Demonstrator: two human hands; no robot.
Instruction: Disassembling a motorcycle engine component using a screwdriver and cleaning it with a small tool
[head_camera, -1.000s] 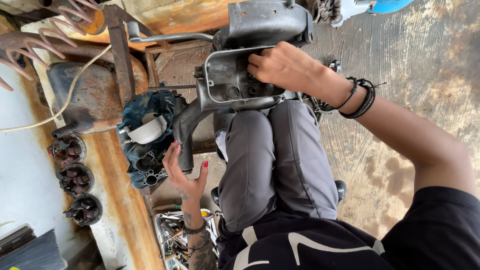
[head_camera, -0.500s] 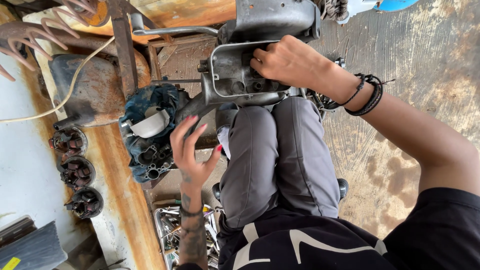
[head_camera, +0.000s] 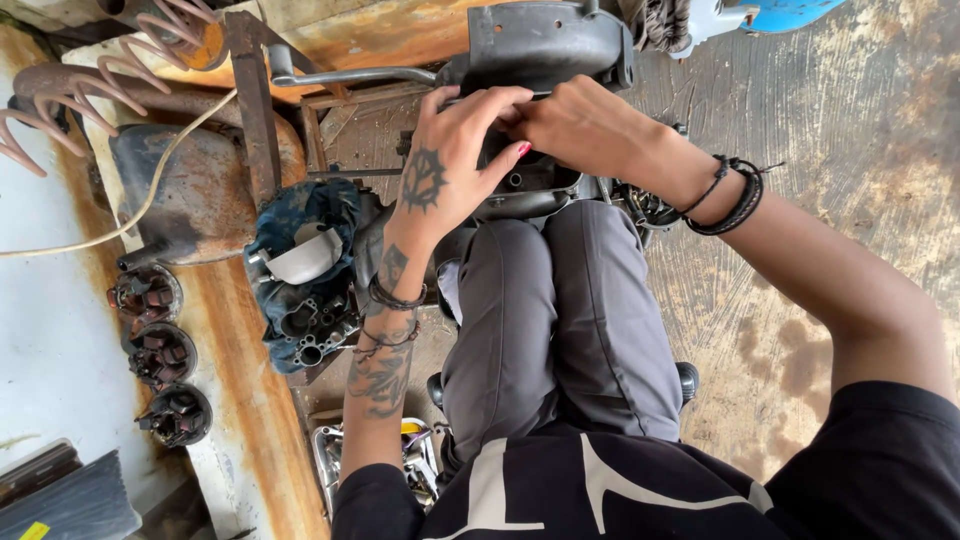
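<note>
**Both hands on the grey engine housing above the knees**

The person sits with grey-trousered knees (head_camera: 560, 330) drawn up, and both hands meet on a grey metal engine housing (head_camera: 545, 45) just beyond them. The left hand (head_camera: 450, 165), tattooed on its back, lies over the housing's open frame with fingers curled down on its edge; its grip is partly closed on the metal, though whether it truly clamps the part cannot be told. The right hand (head_camera: 585, 125), with dark cord bracelets (head_camera: 730, 195) at the wrist, presses on the same spot, fingertips touching those of the left; what its grip holds is hidden.

Beside the left forearm sits a dark blue carburettor-like part (head_camera: 305, 270) on a rusty desk (head_camera: 255, 420). Three small round wound coils (head_camera: 160, 355) stand in a row near the desk's edge. A metal tray of small tools (head_camera: 335, 460) lies below the left elbow.
</note>
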